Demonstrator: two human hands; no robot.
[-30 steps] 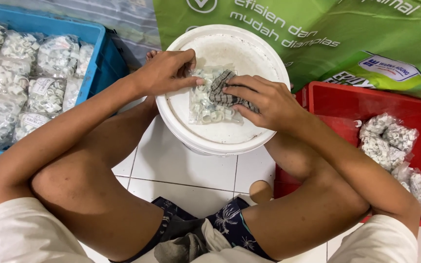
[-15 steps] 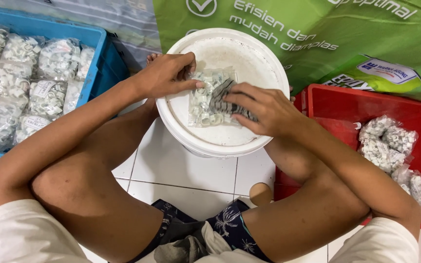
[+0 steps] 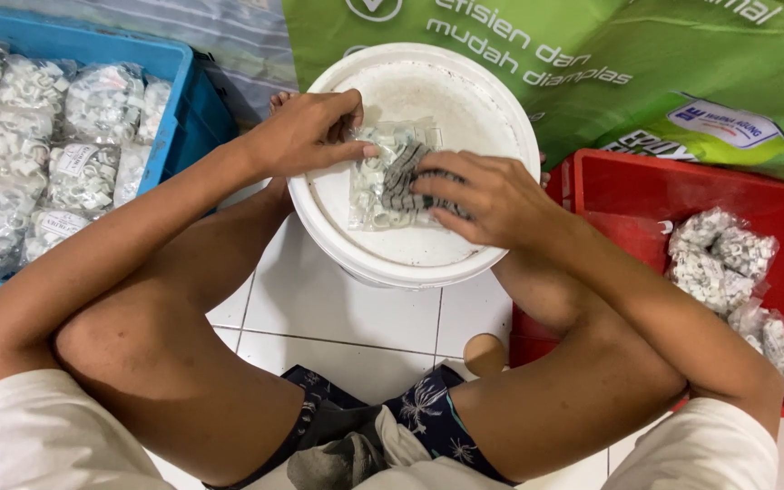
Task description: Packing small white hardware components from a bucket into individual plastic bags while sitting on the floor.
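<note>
Clear packet, green sack behind

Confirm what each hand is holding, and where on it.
Both hold one small clear plastic bag of white clips lying on the round white bucket lid. Left hand pinches its top left edge; right hand presses its right side.

Blue crate and red crate flank the bucket lid; tiled floor before it seems open.
</note>
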